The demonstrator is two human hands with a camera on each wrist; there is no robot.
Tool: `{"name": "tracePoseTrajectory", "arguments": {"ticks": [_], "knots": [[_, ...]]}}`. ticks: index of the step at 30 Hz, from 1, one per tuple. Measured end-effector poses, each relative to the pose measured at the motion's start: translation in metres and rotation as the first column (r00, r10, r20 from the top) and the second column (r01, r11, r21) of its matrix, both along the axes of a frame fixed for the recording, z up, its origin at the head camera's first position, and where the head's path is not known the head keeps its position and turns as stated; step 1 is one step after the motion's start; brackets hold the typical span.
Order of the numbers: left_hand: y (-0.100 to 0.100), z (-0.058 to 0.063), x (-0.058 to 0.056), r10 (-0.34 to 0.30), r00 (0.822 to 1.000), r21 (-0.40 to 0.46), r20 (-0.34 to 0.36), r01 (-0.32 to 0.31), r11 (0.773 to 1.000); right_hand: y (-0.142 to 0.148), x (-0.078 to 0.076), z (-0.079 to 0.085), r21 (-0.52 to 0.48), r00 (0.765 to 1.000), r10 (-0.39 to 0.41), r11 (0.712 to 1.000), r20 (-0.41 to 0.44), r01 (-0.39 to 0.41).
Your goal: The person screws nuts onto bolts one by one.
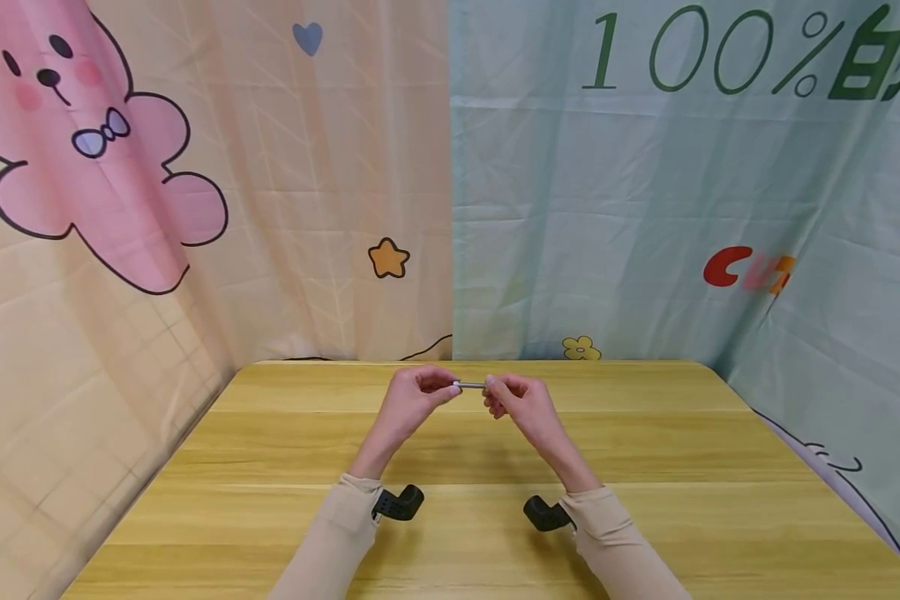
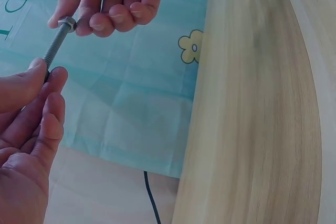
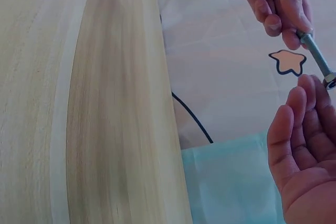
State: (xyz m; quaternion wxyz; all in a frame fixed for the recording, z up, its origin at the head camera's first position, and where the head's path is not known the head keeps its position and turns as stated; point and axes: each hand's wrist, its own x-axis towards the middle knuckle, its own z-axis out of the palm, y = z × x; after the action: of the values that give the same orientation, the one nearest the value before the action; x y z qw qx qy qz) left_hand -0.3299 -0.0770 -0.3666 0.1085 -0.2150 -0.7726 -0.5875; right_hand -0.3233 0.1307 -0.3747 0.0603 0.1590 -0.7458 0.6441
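Note:
A silvery metal bolt [image 2: 56,45] with a threaded shaft is held up above the wooden table, spanning the gap between both hands. My left hand [image 1: 412,404] pinches one end of it between thumb and index finger; its bolt head [image 3: 301,35] is partly covered by the fingertips. Around the bolt's other end sits a hex nut [image 2: 66,23]. My right hand [image 1: 521,408] has thumb and index finger on opposite sides of this nut, its other fingers loosely bent. In the right wrist view the nut lies at the frame's edge by the right fingertips, the thumb out of sight.
Below the hands spreads a light wooden table [image 1: 270,492]. Printed curtains [image 1: 540,208] hang behind it and along both sides. A dark cord-like line [image 3: 192,116] shows beyond the table edge. Each wrist carries a black camera mount [image 1: 401,502].

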Motion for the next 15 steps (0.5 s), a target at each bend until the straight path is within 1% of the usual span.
{"name": "tracePoseTrajectory", "arguments": {"ticks": [3, 6, 9, 12, 15], "knots": [[0.0014, 0.0005, 0.0007, 0.003, 1.0, -0.005, -0.002, -0.003, 1.0, -0.0021, -0.0005, -0.0013, -0.026, 1.0, -0.012, 1.0, 0.018, 0.012], [0.0022, 0.0007, 0.0006, 0.013, 1.0, -0.008, -0.005, -0.013, 1.0, -0.0028, -0.0004, -0.0018, -0.039, 1.0, -0.014, 0.999, 0.0, 0.014], [0.0014, -0.0001, 0.0, 0.034, 0.999, -0.003, -0.005, -0.034, 0.999, -0.001, 0.0002, -0.002, -0.045, 0.999, 0.012, 0.999, -0.047, -0.015], [-0.0005, -0.0017, -0.0006, 0.05, 0.999, 0.002, 0.001, -0.05, 0.999, 0.0013, 0.0, -0.0031, -0.031, 0.994, 0.055, 0.998, -0.097, -0.058], [-0.0019, -0.0023, -0.0005, 0.048, 0.999, 0.005, 0.003, -0.048, 0.999, 0.0019, -0.0005, -0.0038, -0.024, 0.989, 0.093, 0.995, -0.119, -0.096]]}}
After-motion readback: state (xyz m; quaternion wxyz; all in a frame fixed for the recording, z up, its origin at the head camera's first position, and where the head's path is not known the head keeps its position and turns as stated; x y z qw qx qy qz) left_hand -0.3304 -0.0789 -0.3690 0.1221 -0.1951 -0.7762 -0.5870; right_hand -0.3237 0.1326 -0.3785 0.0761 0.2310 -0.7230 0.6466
